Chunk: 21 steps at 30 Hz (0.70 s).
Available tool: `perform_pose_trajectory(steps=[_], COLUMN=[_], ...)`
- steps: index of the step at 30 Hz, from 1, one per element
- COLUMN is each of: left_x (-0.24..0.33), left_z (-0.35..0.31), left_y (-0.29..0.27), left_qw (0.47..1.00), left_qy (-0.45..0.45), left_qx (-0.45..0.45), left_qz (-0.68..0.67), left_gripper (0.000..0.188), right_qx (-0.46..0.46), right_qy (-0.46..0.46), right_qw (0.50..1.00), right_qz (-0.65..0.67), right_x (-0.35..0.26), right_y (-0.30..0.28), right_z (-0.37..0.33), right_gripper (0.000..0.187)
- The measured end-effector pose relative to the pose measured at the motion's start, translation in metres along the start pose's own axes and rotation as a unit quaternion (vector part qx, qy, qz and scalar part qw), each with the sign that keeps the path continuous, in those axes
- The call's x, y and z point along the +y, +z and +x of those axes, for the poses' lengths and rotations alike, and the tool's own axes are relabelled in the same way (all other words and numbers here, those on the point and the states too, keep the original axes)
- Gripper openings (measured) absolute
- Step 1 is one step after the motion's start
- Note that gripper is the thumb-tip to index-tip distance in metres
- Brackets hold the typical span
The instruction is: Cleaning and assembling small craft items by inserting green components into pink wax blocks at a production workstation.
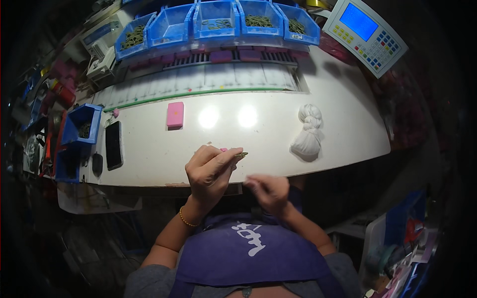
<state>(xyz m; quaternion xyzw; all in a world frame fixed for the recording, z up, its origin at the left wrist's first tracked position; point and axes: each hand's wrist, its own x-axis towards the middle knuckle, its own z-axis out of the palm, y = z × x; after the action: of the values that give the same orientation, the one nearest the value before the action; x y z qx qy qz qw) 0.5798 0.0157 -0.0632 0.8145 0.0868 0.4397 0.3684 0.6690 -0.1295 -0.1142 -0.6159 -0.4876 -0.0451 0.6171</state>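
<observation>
My left hand (pixel 208 171) is raised over the front edge of the white table (pixel 149 149). Its thumb and fingers pinch a small gold-green metal piece (pixel 242 154); its exact kind is too small to make out. A bit of pink (pixel 223 149) shows behind those fingers. Just right of it and lower, at the table's edge, my right hand (pixel 271 191) is slightly blurred with its fingers curled in. Whatever they hold, if anything, cannot be seen. A pink block (pixel 175 115) lies farther back on the table. To the right rests a knotted white cloth bundle (pixel 308 134).
Several blue bins (pixel 171 25) line the back, some with small greenish metal pieces. A keypad device with a blue screen (pixel 365 37) stands back right. At left are a phone (pixel 114 145), a dark oval object (pixel 97 164) and more blue bins (pixel 82 124). A green strip (pixel 198 93) crosses the table.
</observation>
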Motion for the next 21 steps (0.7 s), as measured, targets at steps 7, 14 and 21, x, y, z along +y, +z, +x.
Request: perform_pose_trajectory(steps=[7,14,21], left_x=[0.006,0.002,-0.025], left_z=[0.002,0.005,-0.001], left_y=[0.001,-0.002,0.007], left_qw=[0.998,0.999,0.997], left_qy=[-0.020,-0.029,-0.048], left_qx=[-0.033,-0.027,-0.020], left_qz=[-0.046,-0.021,0.057], left_gripper=[0.024,0.018,0.014], right_qx=[-0.043,-0.019,0.030], right_qy=[0.005,0.016,-0.042], right_qw=[0.998,1.000,0.999], right_qz=[-0.048,-0.019,-0.014], right_x=[-0.024,-0.024,-0.011], right_y=[-0.021,-0.012,-0.008], right_z=[0.061,0.066,0.069], right_gripper=[0.028,0.016,0.018])
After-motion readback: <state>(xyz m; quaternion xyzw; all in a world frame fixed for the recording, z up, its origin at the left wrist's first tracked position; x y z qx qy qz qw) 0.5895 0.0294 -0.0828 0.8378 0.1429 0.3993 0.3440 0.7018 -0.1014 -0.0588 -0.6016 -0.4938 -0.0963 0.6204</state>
